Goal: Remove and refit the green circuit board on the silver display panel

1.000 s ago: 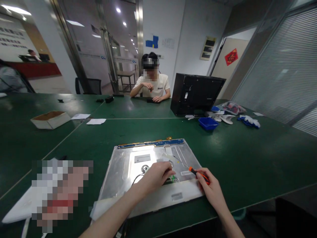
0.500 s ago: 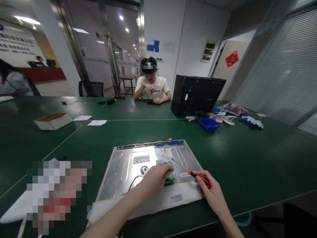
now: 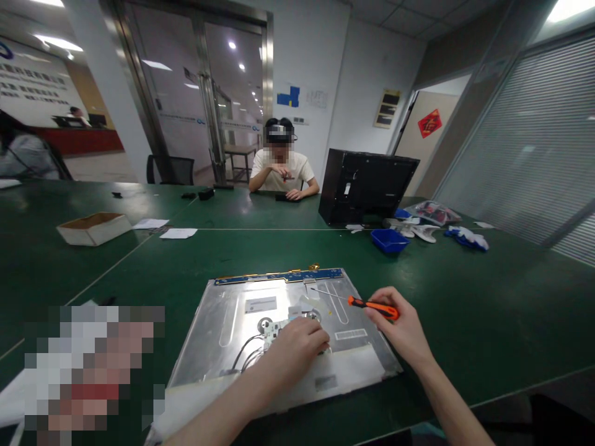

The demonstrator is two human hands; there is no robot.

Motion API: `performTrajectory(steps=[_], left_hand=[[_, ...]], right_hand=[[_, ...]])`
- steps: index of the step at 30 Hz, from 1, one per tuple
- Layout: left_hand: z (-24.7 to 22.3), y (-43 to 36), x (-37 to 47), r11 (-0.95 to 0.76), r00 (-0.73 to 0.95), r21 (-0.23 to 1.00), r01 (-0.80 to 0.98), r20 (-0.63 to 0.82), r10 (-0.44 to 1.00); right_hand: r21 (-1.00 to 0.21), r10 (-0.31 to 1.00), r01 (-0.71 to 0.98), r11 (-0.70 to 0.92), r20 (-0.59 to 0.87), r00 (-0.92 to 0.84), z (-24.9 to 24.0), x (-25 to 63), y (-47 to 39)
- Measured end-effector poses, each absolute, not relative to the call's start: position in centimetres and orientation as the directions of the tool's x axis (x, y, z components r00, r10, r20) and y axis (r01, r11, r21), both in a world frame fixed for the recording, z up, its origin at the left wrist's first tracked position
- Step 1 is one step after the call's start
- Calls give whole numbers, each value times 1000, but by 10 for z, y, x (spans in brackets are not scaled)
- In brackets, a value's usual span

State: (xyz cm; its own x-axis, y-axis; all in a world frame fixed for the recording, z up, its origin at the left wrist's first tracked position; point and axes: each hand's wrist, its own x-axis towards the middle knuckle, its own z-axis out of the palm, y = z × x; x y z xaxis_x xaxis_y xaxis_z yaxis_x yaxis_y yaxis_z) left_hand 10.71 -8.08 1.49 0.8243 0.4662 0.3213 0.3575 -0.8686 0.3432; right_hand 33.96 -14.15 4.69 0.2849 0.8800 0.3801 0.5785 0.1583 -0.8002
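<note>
Clearly, the right hand (image 3: pixel 403 323) has its grip clamped on one screwdriver (image 3: pixel 375 307); left hand (image 3: pixel 301 342) over one panel (image 3: pixel 202 337), grip unclear.

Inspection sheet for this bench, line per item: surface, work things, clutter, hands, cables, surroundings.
Surface: green table, seams visible, some glare.
Work things: metal panel lying flat; blue circuit strip along its far edge; small circuit board on it, partly hidden.
Clutter: open box and paper slips far left; blue tray and blue-and-white bundle far right.
Hands: left hand over the board, grip unclear; right hand holding orange-and-black screwdriver, tip over the panel, contact unclear.
Cables: dark cables run from the board.
Surroundings: person seated opposite; black monitor beyond the panel.
</note>
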Motion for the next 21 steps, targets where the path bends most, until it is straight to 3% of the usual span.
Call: performTrajectory(steps=[4,9,21], left_hand=[[19,-82,107,-873,843,321,367,283,459],[24,-86,107,-879,855,306,366,262,448],[14,-91,110,-911,878,193,364,256,405]], right_hand=[[-889,917,376,260,350,193,69,344,-99],[-947,922,172,272,308,237,58,347,-58],[-959,906,138,248,280,316,24,353,-58]])
